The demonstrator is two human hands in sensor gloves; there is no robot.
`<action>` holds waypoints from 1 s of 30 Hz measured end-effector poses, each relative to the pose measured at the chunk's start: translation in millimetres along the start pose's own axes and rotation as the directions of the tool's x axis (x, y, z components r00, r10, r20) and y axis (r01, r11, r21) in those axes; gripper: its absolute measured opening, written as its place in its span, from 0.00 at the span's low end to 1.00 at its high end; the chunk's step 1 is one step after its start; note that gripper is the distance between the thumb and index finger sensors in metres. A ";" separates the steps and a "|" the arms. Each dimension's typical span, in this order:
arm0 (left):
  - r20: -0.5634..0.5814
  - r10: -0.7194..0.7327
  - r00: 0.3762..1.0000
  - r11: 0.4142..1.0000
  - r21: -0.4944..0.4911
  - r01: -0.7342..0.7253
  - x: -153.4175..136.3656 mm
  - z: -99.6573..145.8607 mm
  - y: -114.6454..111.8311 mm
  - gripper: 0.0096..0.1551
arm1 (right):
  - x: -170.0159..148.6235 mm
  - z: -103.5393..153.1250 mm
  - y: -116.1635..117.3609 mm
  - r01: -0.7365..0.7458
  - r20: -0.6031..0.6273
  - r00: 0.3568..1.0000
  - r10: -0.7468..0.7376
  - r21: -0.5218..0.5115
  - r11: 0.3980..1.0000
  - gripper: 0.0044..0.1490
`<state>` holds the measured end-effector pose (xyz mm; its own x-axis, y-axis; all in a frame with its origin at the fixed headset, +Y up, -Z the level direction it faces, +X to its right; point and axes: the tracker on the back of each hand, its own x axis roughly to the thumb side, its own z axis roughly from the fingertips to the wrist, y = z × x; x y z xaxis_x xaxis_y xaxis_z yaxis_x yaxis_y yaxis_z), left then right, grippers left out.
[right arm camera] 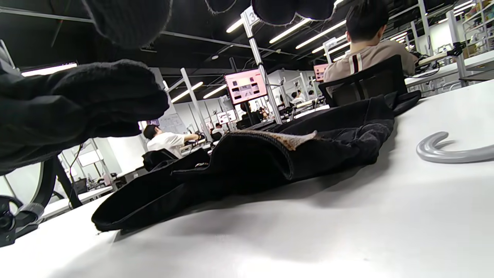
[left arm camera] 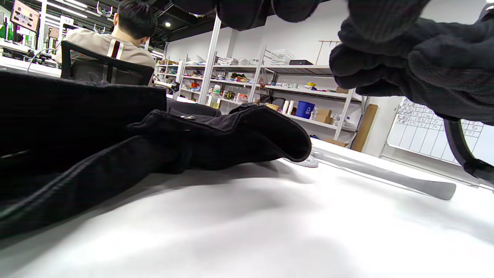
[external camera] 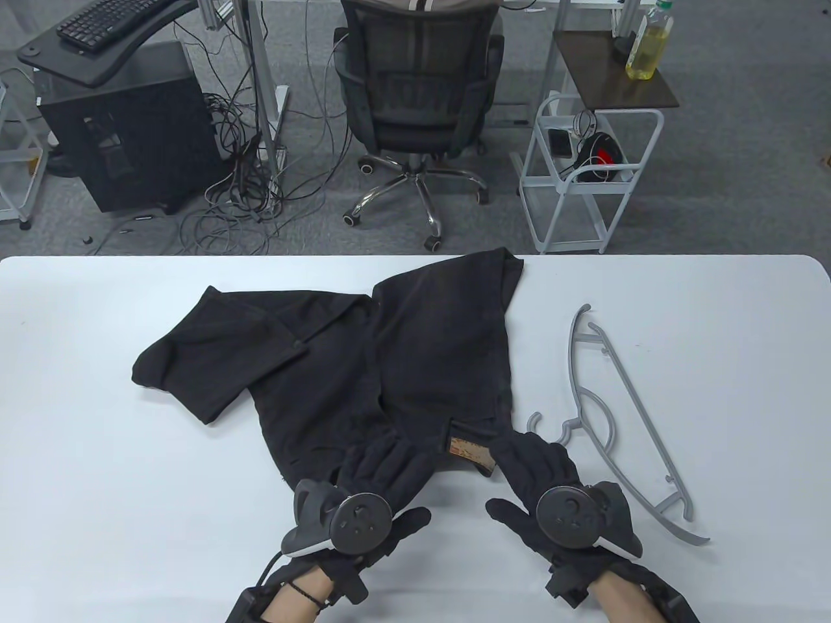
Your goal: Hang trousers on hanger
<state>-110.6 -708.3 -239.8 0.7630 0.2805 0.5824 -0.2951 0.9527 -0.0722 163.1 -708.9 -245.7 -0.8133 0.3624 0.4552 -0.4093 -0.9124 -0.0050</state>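
Black trousers (external camera: 389, 363) lie crumpled mid-table (external camera: 97, 389), waistband toward you. Grey hanger (external camera: 617, 415) flat just right of them, apart. Your left hand (external camera: 380, 483) and right hand (external camera: 542, 474) reach waistband edge; whether fingers grip cloth, cannot tell.

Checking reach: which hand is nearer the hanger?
The right hand: its fingers lie just left of the grey hanger's hook. The left hand is farther, over the black trousers.

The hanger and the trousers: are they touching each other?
Apart. In the table view, bare white table shows all along between the grey hanger and the right edge of the black trousers.
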 end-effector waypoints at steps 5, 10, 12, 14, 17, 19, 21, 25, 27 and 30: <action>-0.002 0.004 1.000 1.000 -0.003 -0.004 -0.4 -0.1 -0.1 0.43 | -8.2 0.5 -6.7 0.018 -0.041 0.999 -0.019 -0.030 0.999 0.51; -0.013 0.009 1.000 1.000 -0.002 -0.009 -2.2 0.3 0.8 0.43 | -19.2 1.7 -14.4 0.041 -0.095 0.994 -0.048 -0.071 0.997 0.50; -0.018 0.011 1.000 1.000 -0.002 -0.011 -3.4 0.4 1.2 0.43 | -24.0 2.1 -16.6 0.050 -0.118 0.991 -0.059 -0.083 0.995 0.50; -0.023 0.014 1.000 1.000 -0.001 -0.014 -4.3 0.5 1.4 0.43 | -28.1 2.5 -18.2 0.055 -0.137 0.988 -0.067 -0.091 0.994 0.50; -0.031 0.018 0.999 1.000 -0.002 -0.018 -6.1 1.0 2.0 0.43 | -36.8 3.6 -21.7 0.062 -0.184 0.980 -0.082 -0.114 0.992 0.50; -0.036 0.022 0.999 1.000 0.001 -0.022 -7.3 1.2 2.5 0.43 | -42.7 4.6 -23.8 0.074 -0.211 0.972 -0.100 -0.130 0.989 0.50; -0.042 0.026 0.999 1.000 -0.002 -0.026 -8.6 1.0 2.0 0.43 | -49.8 6.3 -27.1 0.081 -0.243 0.963 -0.120 -0.165 0.983 0.49; -0.044 0.043 0.998 0.999 0.001 -0.043 -11.9 0.8 0.7 0.43 | -63.0 9.4 -32.1 0.078 -0.320 0.935 -0.152 -0.233 0.969 0.48; -0.049 0.046 0.998 0.999 0.016 -0.045 -13.2 1.3 2.2 0.43 | -71.6 11.5 -33.8 0.070 -0.367 0.916 -0.164 -0.255 0.964 0.48; -0.058 0.048 0.997 0.999 0.019 -0.047 -15.3 2.0 2.9 0.43 | -84.8 14.6 -34.8 0.071 -0.436 0.879 -0.191 -0.276 0.958 0.48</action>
<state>-124.3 -710.1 -247.3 0.7797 0.3326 0.5304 -0.3421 0.9359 -0.0839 252.3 -710.6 -271.2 -0.8173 0.5761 0.0126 -0.5645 -0.7961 -0.2182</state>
